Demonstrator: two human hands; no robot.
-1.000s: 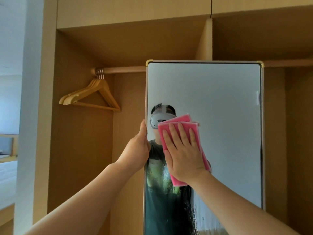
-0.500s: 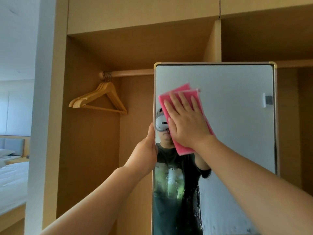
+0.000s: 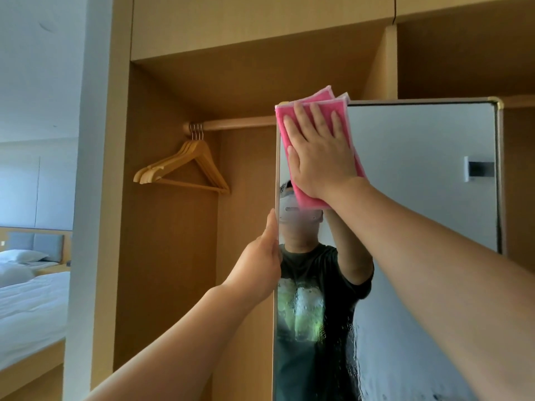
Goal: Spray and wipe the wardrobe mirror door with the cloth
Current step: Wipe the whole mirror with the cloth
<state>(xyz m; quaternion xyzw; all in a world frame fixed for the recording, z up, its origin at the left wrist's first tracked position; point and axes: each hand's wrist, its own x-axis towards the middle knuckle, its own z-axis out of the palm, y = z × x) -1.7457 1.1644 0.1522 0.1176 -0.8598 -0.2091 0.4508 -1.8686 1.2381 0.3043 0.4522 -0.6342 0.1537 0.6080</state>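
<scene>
The wardrobe mirror door stands open before me, its glass showing wet streaks and droplets lower down. A folded pink cloth lies flat against the mirror's top left corner. My right hand presses on it with straight, spread fingers. My left hand grips the mirror's left edge lower down, thumb along the front of the frame, fingers hidden behind it. No spray bottle is in view.
Inside the open wardrobe, several wooden hangers hang from a rail left of the mirror. A wooden divider rises behind the mirror's top. A bed with white linen lies at far left, beyond the wardrobe's side panel.
My right hand has slid the pink cloth up the glass from mid-height to the top left corner. My left hand has kept its grip on the mirror's edge.
</scene>
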